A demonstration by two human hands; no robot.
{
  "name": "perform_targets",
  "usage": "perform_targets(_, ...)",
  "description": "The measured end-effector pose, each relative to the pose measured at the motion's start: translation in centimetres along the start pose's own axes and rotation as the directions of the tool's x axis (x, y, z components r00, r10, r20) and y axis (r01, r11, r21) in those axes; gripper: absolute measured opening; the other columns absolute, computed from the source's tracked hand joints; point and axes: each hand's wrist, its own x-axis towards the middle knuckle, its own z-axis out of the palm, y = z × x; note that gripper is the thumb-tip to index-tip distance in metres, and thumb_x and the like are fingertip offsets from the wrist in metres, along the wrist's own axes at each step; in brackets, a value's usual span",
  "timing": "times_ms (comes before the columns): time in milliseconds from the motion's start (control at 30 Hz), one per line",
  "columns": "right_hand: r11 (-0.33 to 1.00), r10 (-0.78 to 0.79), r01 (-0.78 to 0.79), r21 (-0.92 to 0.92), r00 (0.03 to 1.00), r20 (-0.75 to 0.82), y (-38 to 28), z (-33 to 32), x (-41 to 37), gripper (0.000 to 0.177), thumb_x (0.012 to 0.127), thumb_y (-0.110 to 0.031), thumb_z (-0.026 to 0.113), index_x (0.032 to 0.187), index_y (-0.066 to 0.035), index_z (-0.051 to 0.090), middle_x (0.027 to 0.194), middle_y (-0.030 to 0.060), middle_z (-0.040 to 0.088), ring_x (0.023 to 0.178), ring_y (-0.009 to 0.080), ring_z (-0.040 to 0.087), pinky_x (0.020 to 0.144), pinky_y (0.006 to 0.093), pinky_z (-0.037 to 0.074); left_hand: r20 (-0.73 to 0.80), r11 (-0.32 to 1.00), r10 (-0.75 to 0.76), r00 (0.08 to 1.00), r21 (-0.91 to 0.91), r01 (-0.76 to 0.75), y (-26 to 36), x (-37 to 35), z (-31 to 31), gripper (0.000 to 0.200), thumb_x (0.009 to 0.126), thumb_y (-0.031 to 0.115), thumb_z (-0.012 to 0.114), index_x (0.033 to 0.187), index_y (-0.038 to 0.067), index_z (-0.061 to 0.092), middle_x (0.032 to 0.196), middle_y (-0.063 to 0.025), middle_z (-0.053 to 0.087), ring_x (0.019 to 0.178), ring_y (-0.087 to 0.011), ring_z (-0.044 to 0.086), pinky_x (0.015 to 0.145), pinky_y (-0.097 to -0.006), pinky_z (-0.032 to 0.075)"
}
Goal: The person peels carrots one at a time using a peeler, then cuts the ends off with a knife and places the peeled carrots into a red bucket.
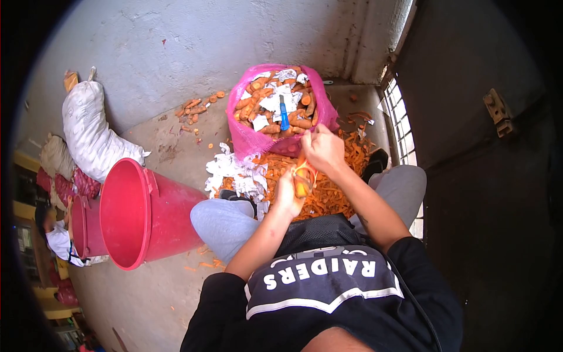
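My left hand [287, 193] is closed around a carrot [302, 186], holding it low between my knees. My right hand [323, 151] is closed on what looks like an orange peeler [304, 168], its looped head against the upper part of the carrot. Just beyond my hands stands an open pink mesh sack [239, 138] full of carrots [251, 110] and crumpled white paper. A blue-handled knife [284, 117] lies on top of them. Orange peelings [328, 196] are heaped on the floor below my hands.
Torn white paper [229, 170] lies left of the peelings. Loose carrot pieces [193, 109] lie near the wall. A large red bin [170, 217] is tipped toward me at left, with a white sack [91, 126] behind. Another person [58, 239] is at far left. A dark door [475, 193] stands right.
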Motion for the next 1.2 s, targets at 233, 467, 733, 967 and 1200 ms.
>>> perform_targets(233, 0.919, 0.043, -0.133, -0.372, 0.970, -0.241, 8.6, 1.3, 6.3, 0.045, 0.088, -0.030, 0.046, 0.058, 0.001, 0.062, 0.076, 0.0193, 0.059, 0.058, 0.0356, 0.062, 0.058, 0.0460, 0.052, 0.146, 0.993, -0.024, 0.989, 0.116, 0.007, -0.4, -3.0, 2.2, 0.026, 0.098, 0.031, 0.040, 0.111, 0.011, 0.050, 0.083, -0.0039, 0.057, 0.066, -0.0121, 0.055, 0.053, -0.0260, 0.047)
perform_targets(467, 0.913, 0.403, -0.394, 0.105, 0.911, -0.090, 5.5, -1.4, 4.6, 0.055, 0.090, -0.049, 0.041, 0.077, -0.003, 0.069, 0.086, 0.0179, 0.061, 0.084, 0.0367, 0.061, 0.075, 0.0464, 0.045, 0.255, 0.968, -0.164, 0.953, -0.146, 0.205, 0.3, 0.4, 0.0, 0.036, 0.097, 0.039, 0.041, 0.108, 0.008, 0.055, 0.080, -0.0034, 0.057, 0.069, -0.0136, 0.055, 0.058, -0.0266, 0.047)
perform_targets(733, 0.986, -0.051, 0.043, 0.158, 0.998, 0.044, 0.2, -1.7, -0.5, 0.049, 0.092, -0.037, 0.046, 0.058, -0.005, 0.061, 0.070, 0.0104, 0.054, 0.062, 0.0307, 0.058, 0.057, 0.0414, 0.044, 0.051, 0.952, -0.163, 0.985, -0.256, 0.170, 0.6, 0.9, 1.2, 0.031, 0.097, 0.032, 0.037, 0.104, 0.012, 0.058, 0.086, -0.0032, 0.064, 0.072, -0.0177, 0.061, 0.059, -0.0315, 0.050)
perform_targets(967, 0.989, -0.120, 0.118, 0.086, 0.993, 0.011, -0.3, -1.1, -0.4, 0.043, 0.091, -0.032, 0.047, 0.060, -0.006, 0.062, 0.069, 0.0119, 0.053, 0.055, 0.0324, 0.056, 0.052, 0.0438, 0.045, 0.065, 0.978, -0.130, 0.989, -0.158, 0.139, 0.6, 0.2, 1.5, 0.029, 0.096, 0.036, 0.040, 0.100, 0.014, 0.058, 0.085, -0.0025, 0.064, 0.073, -0.0183, 0.062, 0.060, -0.0354, 0.051)
perform_targets(1200, 0.992, -0.124, 0.123, -0.013, 0.992, -0.031, 0.2, -0.5, -0.1, 0.041, 0.091, -0.030, 0.045, 0.063, -0.008, 0.065, 0.074, 0.0132, 0.056, 0.056, 0.0327, 0.058, 0.053, 0.0447, 0.047, 0.054, 0.974, -0.166, 0.985, -0.144, 0.173, -0.1, -0.2, 0.1, 0.027, 0.095, 0.034, 0.042, 0.101, 0.011, 0.056, 0.085, -0.0050, 0.062, 0.070, -0.0190, 0.060, 0.057, -0.0318, 0.050)
